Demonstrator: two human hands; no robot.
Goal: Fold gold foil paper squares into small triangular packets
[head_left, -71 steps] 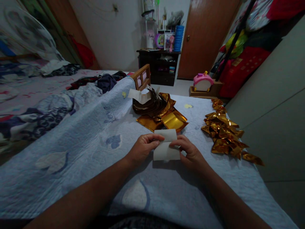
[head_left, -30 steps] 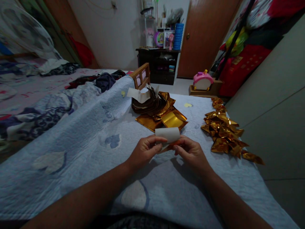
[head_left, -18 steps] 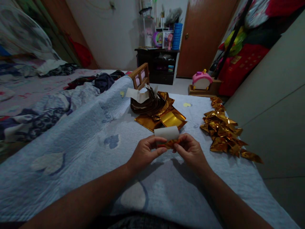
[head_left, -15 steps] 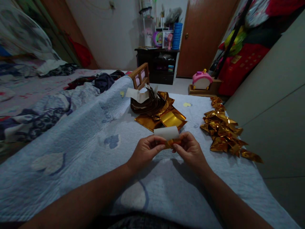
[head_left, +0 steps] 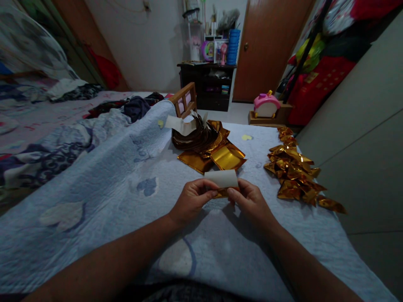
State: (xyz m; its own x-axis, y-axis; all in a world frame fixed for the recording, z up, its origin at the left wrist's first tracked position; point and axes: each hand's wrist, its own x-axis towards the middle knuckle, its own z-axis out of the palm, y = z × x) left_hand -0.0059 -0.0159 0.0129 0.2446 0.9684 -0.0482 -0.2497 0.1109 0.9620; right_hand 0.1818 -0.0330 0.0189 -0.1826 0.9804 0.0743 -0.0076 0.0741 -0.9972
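Both hands hold one small sheet of gold foil paper (head_left: 224,178) just above the light blue quilt (head_left: 126,180). Its white back faces me and a strip of gold shows along the lower edge. My left hand (head_left: 192,200) pinches the sheet's left end. At the right end, my right hand (head_left: 250,201) pinches it between thumb and fingers. Just beyond the hands lies a stack of flat gold sheets (head_left: 217,157). To the right is a heap of folded gold pieces (head_left: 294,172).
Behind the stack a curled bundle of dark sheets (head_left: 195,136) leans by a small wooden frame (head_left: 185,100). Rumpled bedding and clothes (head_left: 63,126) cover the left. A grey panel (head_left: 362,138) borders the right; a dark cabinet (head_left: 204,84) and door (head_left: 267,46) stand at the back.
The sheet was flat and white-side up between my hands; it has since been folded over into a narrower strip with gold showing underneath, still pinched at both ends.
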